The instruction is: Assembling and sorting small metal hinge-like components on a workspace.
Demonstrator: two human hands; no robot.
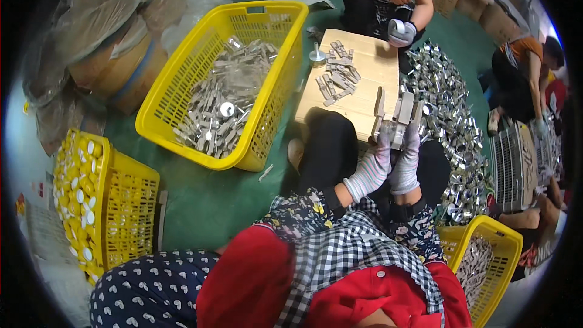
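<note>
My left hand (371,173), in a striped knit glove, and my right hand (405,167), in a pale glove, are close together above my lap. Both close on a few long, flat grey metal pieces (402,109) that stick up past the fingertips. A shiny metal part sits low between them; its exact shape is partly hidden by the fingers. Just beyond is a cardboard-topped work surface (370,54), bearing a loose pile of similar grey metal strips (341,76). On its left edge stands a round silver part with a stem (317,56).
Left stands a large yellow basket (276,85) of metal strips, with a basket of yellow-and-white round pieces (79,200) nearer. Shiny metal rings (449,109) heap on the right floor. Another yellow basket (507,246) is beside me. A gloved co-worker (388,0) sits opposite.
</note>
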